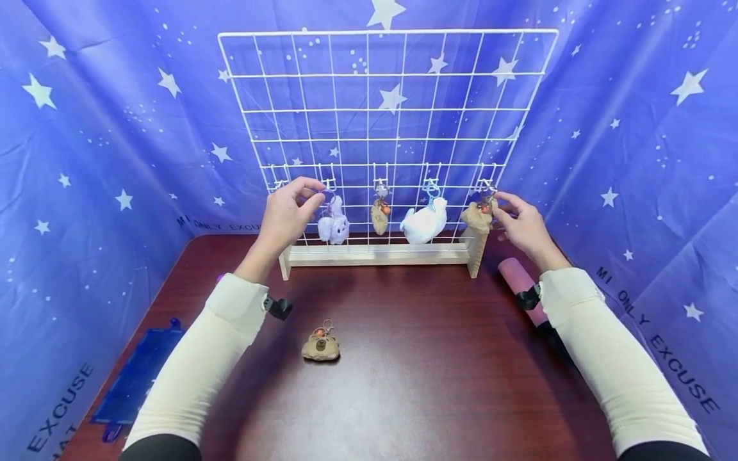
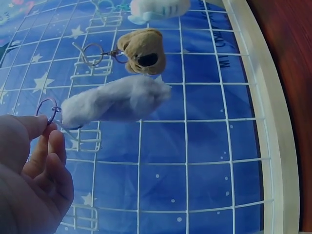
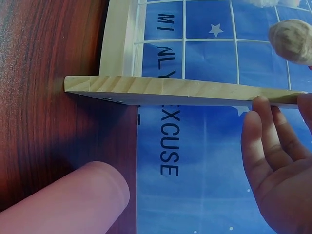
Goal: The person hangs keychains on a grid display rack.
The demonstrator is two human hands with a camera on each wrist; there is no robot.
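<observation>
My left hand [image 1: 288,211] pinches the purple ring [image 2: 47,110] of a fluffy lavender plush keychain [image 1: 334,225] between thumb and forefinger. The plush hangs in front of a white wire grid [image 1: 387,110], beside a hook [image 1: 328,173]. At the grid's right end, my right hand [image 1: 521,224] has its thumb and fingers at the upper part of a wooden side post [image 3: 170,88] and seems to hold it; the forefinger tip is hidden in the right wrist view. A brown plush keychain [image 1: 475,216] hangs just left of that hand.
A small brown plush [image 1: 379,218] and a white plush [image 1: 425,222] hang on middle hooks. Another brown plush keychain [image 1: 321,347] lies on the dark red table [image 1: 415,384]. A blue flat case [image 1: 135,374] lies at left, a pink cylinder [image 1: 513,278] at right.
</observation>
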